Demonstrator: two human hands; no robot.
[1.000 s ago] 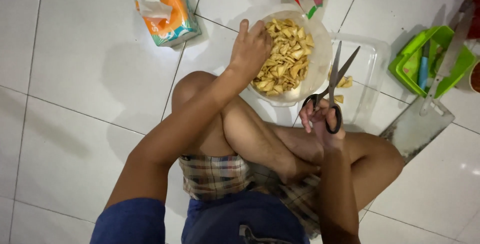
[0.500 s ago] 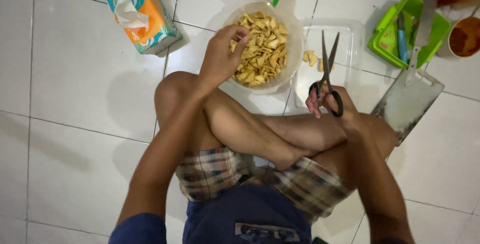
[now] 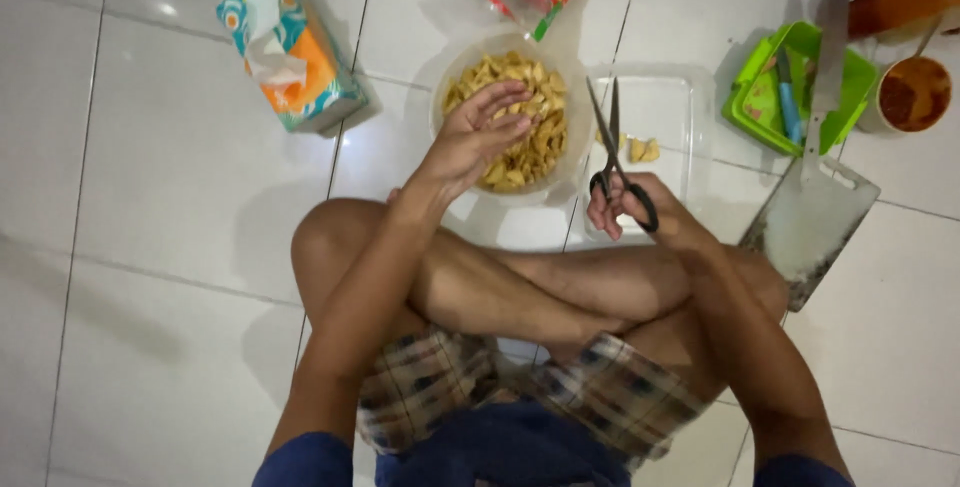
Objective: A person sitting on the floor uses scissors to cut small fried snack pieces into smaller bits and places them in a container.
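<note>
We see the left hand [image 3: 480,132] cupped over the clear bowl [image 3: 570,82] of pale yellow snack pieces [image 3: 535,147], fingers curled into the heap, though we cannot tell whether they have closed on any piece. The right hand [image 3: 640,209] grips the black scissors [image 3: 615,152] by the handles, blades nearly together and pointing away over the clear tray [image 3: 665,107], just right of the bowl on the white tiled floor [image 3: 150,197].

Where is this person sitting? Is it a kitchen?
Probably a home floor used for preparing food, maybe a kitchen. The person sits cross-legged on white floor tiles, with a bowl of yellow snack pieces, a cutting board and a green container of utensils set around them.
</note>
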